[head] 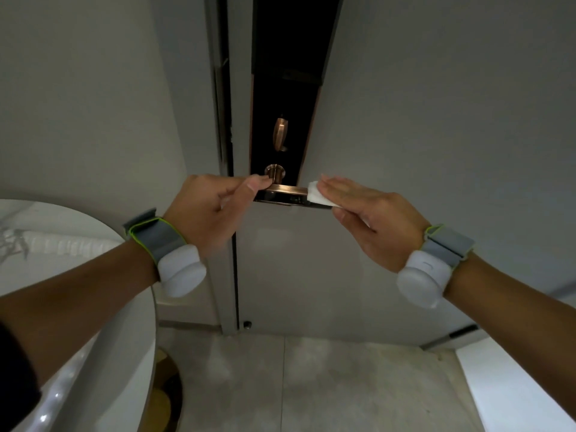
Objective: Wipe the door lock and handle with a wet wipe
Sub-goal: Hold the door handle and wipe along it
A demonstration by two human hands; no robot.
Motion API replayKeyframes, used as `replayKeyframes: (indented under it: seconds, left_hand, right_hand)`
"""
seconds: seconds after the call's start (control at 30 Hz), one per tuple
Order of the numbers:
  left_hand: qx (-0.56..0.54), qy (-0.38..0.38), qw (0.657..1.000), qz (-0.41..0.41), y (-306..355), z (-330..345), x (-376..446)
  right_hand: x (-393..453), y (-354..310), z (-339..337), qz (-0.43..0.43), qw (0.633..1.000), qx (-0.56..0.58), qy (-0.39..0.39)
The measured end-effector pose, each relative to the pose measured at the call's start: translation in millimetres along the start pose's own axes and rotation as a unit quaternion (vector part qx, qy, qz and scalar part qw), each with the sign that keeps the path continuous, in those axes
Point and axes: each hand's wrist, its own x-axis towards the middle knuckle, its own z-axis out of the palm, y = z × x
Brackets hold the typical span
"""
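Observation:
A copper-coloured lever handle (288, 192) sticks out to the right from a tall black lock plate (265, 126) on a pale grey door (420, 104). Above the handle's round base sits a copper thumb-turn (280, 134). My left hand (215, 208) pinches the handle near its pivot between thumb and fingers. My right hand (361, 210) lies flat with a folded white wet wipe (318, 194) pressed onto the handle's free end, which it covers.
A round white marble-look table (103, 322) curves in at the lower left, under my left forearm. The door frame and wall (93, 104) are to the left of the lock. Pale tiled floor (311, 385) lies below; a white surface (514, 394) shows at the lower right.

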Motion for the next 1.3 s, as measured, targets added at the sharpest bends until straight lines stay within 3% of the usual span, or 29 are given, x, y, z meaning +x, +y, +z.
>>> replayKeyframes:
  seconds: [0.07, 0.17, 0.23, 0.43, 0.6, 0.7, 0.8, 0.9, 1.07, 1.3]
  left_hand:
    - [-0.126, 0.017, 0.989, -0.072, 0, 3, 4]
    - [-0.234, 0.043, 0.964, -0.116, 5, 2, 11]
    - [-0.258, 0.043, 0.954, -0.146, 8, 0, 15]
    - [-0.301, 0.043, 0.923, -0.236, 12, 0, 25]
    - [-0.317, 0.039, 0.916, -0.243, 12, 0, 28]
    - [-0.311, 0.037, 0.919, -0.239, 12, 0, 28]
    - [-0.304, 0.039, 0.922, -0.238, 13, 2, 30]
    - [-0.298, 0.05, 0.924, -0.235, 15, 4, 32]
    - [-0.306, 0.057, 0.922, -0.23, 17, 5, 32]
    - [-0.323, 0.054, 0.917, -0.227, 13, 5, 29]
  right_hand:
    - [1, 1, 2, 0.011, 0.999, 0.029, 0.007]
    - [-3, 4, 1, 0.09, 0.984, 0.137, 0.069]
    - [2, 4, 0, 0.131, 0.968, 0.183, 0.11]
    - [32, -14, 7, 0.08, 0.973, 0.157, 0.147]
    - [34, -26, 17, 0.065, 0.981, 0.175, 0.059]
    - [36, -27, 14, 0.121, 0.964, 0.223, 0.084]
    - [45, -26, 15, 0.125, 0.973, 0.167, 0.094]
    - [47, -28, 21, 0.081, 0.995, 0.039, 0.05]
    - [46, -20, 25, 0.013, 0.997, -0.057, 0.047]
    - [36, -14, 18, 0.036, 0.997, -0.05, 0.054]
